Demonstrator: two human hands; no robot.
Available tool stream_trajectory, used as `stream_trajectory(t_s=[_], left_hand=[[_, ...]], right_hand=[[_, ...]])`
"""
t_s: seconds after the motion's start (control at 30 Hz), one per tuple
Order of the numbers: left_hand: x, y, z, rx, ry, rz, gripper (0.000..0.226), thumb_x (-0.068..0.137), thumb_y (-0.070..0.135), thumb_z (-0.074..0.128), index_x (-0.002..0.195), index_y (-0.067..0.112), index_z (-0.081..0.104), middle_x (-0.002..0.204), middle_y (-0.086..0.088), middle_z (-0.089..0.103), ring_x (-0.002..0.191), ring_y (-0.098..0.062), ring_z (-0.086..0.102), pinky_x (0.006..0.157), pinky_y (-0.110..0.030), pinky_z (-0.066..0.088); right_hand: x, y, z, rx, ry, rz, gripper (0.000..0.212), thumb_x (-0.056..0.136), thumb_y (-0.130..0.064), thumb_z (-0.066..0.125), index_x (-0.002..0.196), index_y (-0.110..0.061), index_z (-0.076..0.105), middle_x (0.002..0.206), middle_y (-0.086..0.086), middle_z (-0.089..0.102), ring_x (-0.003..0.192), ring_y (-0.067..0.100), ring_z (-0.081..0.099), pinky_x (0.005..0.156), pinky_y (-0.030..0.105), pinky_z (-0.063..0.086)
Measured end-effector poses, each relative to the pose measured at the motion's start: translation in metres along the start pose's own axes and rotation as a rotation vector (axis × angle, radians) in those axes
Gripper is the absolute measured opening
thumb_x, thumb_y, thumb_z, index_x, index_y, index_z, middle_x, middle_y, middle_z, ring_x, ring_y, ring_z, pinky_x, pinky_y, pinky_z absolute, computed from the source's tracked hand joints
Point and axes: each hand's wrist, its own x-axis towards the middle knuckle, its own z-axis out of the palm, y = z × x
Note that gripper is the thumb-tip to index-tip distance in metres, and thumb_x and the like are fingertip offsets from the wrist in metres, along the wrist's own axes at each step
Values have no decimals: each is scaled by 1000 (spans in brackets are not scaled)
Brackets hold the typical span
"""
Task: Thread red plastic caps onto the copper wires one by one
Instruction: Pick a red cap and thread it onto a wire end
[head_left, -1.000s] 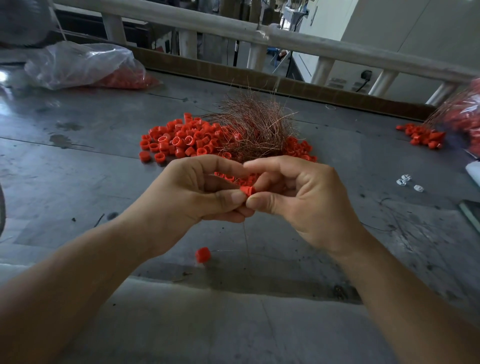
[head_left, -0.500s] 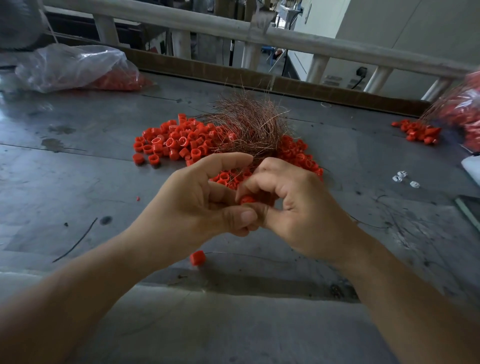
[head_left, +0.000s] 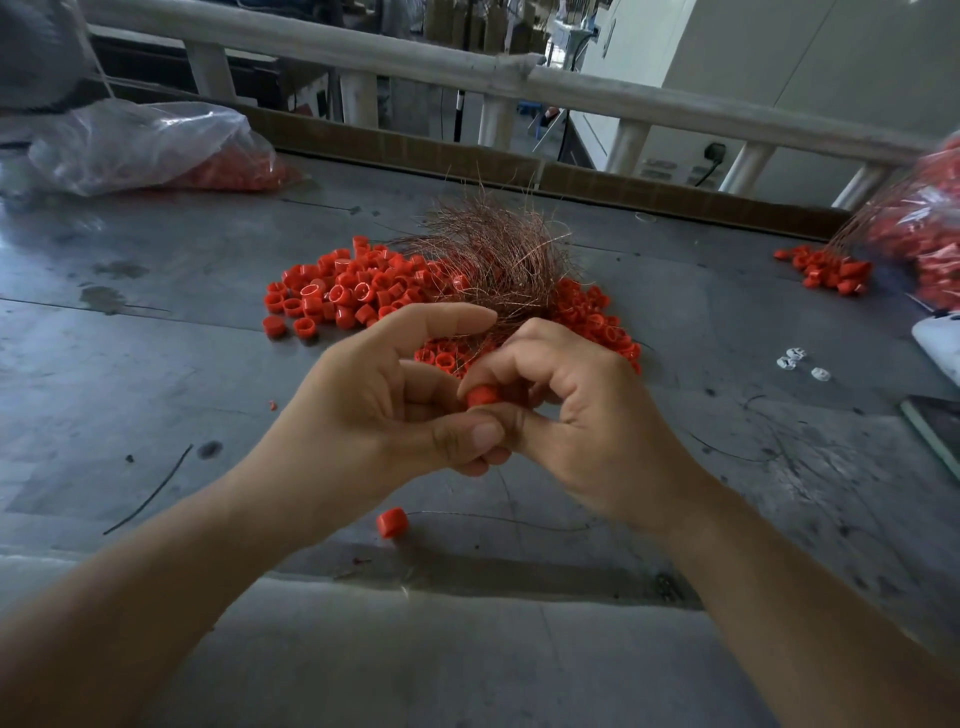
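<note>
While right hand (head_left: 582, 415) pinches red cap (head_left: 483, 397) between thumb and fingertip, left hand (head_left: 374, 405) pinches thin wire strand (head_left: 503, 486) beside it, both just nearer than cap pile (head_left: 343, 291). Risk: fine strand bends or misses cap hole; cap slips and rolls, joining loose cap (head_left: 390, 522) nearer than pile. Wire bundle (head_left: 498, 260) atop pile could snag fingers. Counter (head_left: 156, 364) left of pile gives room; counter's front edge lies well nearer than pile.

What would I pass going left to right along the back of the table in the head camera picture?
Clear plastic bag with red caps inside → big pile of red caps → small heap of red caps → another bag of red pieces at the right edge. The copper wires lie on top of the big pile, so I left them out.
</note>
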Motion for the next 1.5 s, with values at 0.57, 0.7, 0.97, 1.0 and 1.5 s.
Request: stream_trajectory(t_s=[0.57, 0.7, 0.97, 1.0, 1.5], left_hand=[[2, 1, -4, -207, -98, -115, 60, 58, 50, 78, 109, 21, 63, 80, -17, 70, 73, -30, 70, 59, -26, 55], [1, -1, -1, -125, -143, -106, 56, 57, 45, 79, 108, 26, 62, 77, -15, 70, 67, -25, 69, 57, -24, 54], [-1, 2, -3, -134, -150, -122, 57, 59, 50, 77, 110, 30, 63, 80, -17, 70, 69, -29, 69, 57, -26, 54], [-1, 3, -4, -129, -145, -131, 52, 61, 48, 78, 106, 29, 65, 79, -15, 70, 68, -29, 69, 57, -26, 54], [8, 2, -15, -212, 90, -130, 33, 60, -3, 49, 76, 11, 74, 71, -10, 68, 56, -22, 66, 47, -22, 52]], right_hand=[[2, 0, 0, -91, 40, -104, 44, 85, -42, 44, 81, -4, 66, 77, -5, 49, 70, 2, 48, 67, 14, 39], [-1, -1, 8, -195, 5, -140, 33, 89, -28, 44, 78, -1, 60, 77, -14, 37, 66, -1, 38, 64, 9, 35], [0, -4, 1, -91, -30, -82, 18, 84, -28, 61, 74, -14, 62, 73, -17, 43, 68, -4, 46, 66, 10, 37], [0, -4, -1, -62, -38, -67, 10, 77, -27, 66, 74, -19, 62, 72, -16, 46, 67, -3, 47, 65, 11, 38], [0, -1, -14, 38, -100, 199, 8, 77, -23, 69, 73, -27, 65, 57, -13, 58, 54, -1, 53, 53, 13, 44]])
